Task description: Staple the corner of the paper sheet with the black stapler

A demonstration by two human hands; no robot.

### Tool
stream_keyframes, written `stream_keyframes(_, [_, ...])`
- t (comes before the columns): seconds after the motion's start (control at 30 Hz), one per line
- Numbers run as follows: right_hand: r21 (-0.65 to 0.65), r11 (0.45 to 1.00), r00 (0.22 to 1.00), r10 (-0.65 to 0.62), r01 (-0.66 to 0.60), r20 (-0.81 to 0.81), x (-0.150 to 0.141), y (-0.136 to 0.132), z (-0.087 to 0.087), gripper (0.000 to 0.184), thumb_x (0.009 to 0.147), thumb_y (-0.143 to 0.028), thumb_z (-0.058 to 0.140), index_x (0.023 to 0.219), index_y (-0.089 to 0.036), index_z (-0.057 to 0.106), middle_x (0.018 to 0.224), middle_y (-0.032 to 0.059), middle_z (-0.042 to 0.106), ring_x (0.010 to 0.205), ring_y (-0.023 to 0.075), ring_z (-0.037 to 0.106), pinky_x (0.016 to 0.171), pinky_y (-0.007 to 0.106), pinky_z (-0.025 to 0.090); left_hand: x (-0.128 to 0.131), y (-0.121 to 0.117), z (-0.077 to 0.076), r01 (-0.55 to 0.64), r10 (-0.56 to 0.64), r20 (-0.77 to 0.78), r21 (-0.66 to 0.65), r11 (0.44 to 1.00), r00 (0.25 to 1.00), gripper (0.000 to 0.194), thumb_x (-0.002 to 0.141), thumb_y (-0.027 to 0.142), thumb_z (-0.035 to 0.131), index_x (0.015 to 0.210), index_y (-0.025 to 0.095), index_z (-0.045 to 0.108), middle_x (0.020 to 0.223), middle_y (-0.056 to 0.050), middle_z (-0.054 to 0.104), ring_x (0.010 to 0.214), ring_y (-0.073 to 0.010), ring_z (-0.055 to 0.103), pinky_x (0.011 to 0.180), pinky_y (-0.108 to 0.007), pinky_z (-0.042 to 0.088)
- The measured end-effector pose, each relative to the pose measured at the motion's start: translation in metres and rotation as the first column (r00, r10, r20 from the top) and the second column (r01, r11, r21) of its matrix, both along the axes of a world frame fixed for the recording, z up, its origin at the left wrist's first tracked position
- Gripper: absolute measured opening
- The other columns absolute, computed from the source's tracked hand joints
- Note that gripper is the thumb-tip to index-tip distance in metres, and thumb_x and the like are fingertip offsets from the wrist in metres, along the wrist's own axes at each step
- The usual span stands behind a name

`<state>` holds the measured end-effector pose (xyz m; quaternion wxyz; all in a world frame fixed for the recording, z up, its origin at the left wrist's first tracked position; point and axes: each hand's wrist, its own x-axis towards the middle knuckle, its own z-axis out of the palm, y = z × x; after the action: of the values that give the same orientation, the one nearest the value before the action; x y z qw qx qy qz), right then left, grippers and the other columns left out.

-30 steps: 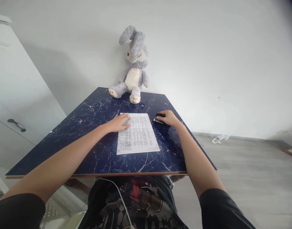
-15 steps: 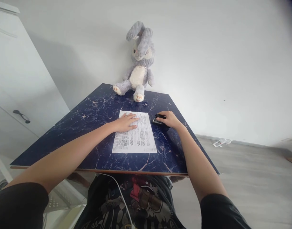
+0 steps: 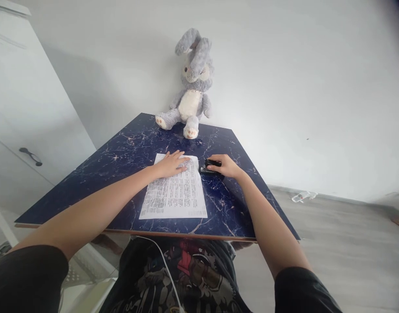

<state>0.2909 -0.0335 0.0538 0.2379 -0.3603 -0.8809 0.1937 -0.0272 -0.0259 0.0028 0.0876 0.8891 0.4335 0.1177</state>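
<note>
A printed sheet of paper (image 3: 181, 195) lies on the dark blue marbled table (image 3: 121, 152), slightly turned. My left hand (image 3: 171, 165) rests flat on its upper part with the fingers spread. Just past the paper's right edge, my right hand (image 3: 226, 165) is wrapped round a black stapler (image 3: 212, 163) that sits on the table. The stapler's front end points left and is close to the paper's upper right edge; I cannot tell whether they touch. Part of the stapler's rear is hidden by my fingers.
A grey plush rabbit (image 3: 191, 102) sits at the table's far end against the wall. A white cabinet (image 3: 30, 108) with a dark handle stands on the left. On the floor to the right lies a clear plastic item (image 3: 304, 197). A white cable (image 3: 165, 265) hangs before my shirt.
The paper has slid left and toward me and turned a little under my left hand. My right hand has moved the stapler left, nearer the paper's edge. The view has shifted slightly.
</note>
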Motion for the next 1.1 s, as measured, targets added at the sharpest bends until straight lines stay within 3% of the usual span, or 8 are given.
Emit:
stream_keyframes(0.07, [-0.029,0.999,0.999,0.045,-0.045,0.006,0.0,-0.002,0.002,0.035,0.093,-0.047,0.069,0.11,-0.018,0.078,0.102,0.0064,0.079,0.091,0.0242,0.07,0.082,0.034,0.05,-0.002,0.002,-0.001,0.024,-0.025,-0.022,-0.06,0.998,0.999,0.064,0.106,0.066,0.036,0.163,0.038,0.041,0.173,-0.01,0.034,0.156,-0.0421,0.033,0.124,-0.07,0.018])
stream_keyframes(0.13, [-0.048,0.998,0.999,0.047,-0.047,0.0,-0.001,-0.001,0.002,0.035,0.093,-0.047,0.069,0.109,-0.018,0.079,0.102,0.0063,0.079,0.09,0.0243,0.069,0.081,0.034,0.049,-0.002,0.002,-0.001,0.045,-0.045,-0.007,-0.055,0.997,0.999,0.061,0.106,0.062,0.039,0.163,0.038,0.041,0.166,-0.012,0.042,0.146,-0.04,0.046,0.122,-0.067,0.024])
stream_keyframes(0.27, [-0.002,0.99,0.988,-0.144,0.144,-0.055,0.001,0.005,-0.005,0.033,0.091,-0.044,0.069,0.106,-0.017,0.079,0.104,0.0081,0.08,0.091,0.0255,0.07,0.083,0.036,0.05,-0.002,-0.001,0.003,0.069,-0.071,0.059,0.047,0.997,0.996,0.058,0.101,0.052,0.052,0.156,0.031,0.052,0.146,-0.014,0.054,0.133,-0.0369,0.055,0.115,-0.055,0.037])
stream_keyframes(0.37, [0.034,0.973,0.972,-0.226,0.228,-0.068,0.004,0.009,-0.01,0.033,0.09,-0.042,0.069,0.107,-0.016,0.079,0.106,0.0094,0.08,0.092,0.0259,0.07,0.086,0.037,0.05,0.0,-0.006,0.008,0.121,-0.133,0.098,0.113,0.986,0.986,0.056,0.098,0.049,0.059,0.151,0.03,0.056,0.143,-0.013,0.053,0.13,-0.0344,0.055,0.114,-0.051,0.038])
stream_keyframes(0.7, [-0.062,0.997,0.999,-0.041,0.041,0.004,-0.002,0.0,-0.001,0.038,0.09,-0.047,0.068,0.111,-0.018,0.079,0.11,0.0084,0.079,0.097,0.0272,0.07,0.087,0.037,0.05,0.004,-0.016,0.013,0.111,-0.12,0.092,0.095,0.989,0.989,0.054,0.1,0.048,0.057,0.151,0.03,0.056,0.145,-0.014,0.051,0.132,-0.0344,0.053,0.114,-0.052,0.038])
stream_keyframes(1.1, [0.02,0.997,0.995,-0.073,0.072,0.071,-0.014,-0.004,-0.003,0.03,0.093,-0.042,0.064,0.105,-0.017,0.076,0.101,0.0073,0.079,0.087,0.0233,0.067,0.081,0.033,0.046,0.014,-0.023,0.012,0.088,-0.092,0.066,0.055,0.995,0.994,0.055,0.1,0.052,0.053,0.151,0.031,0.057,0.148,-0.014,0.049,0.132,-0.0367,0.051,0.111,-0.052,0.037])
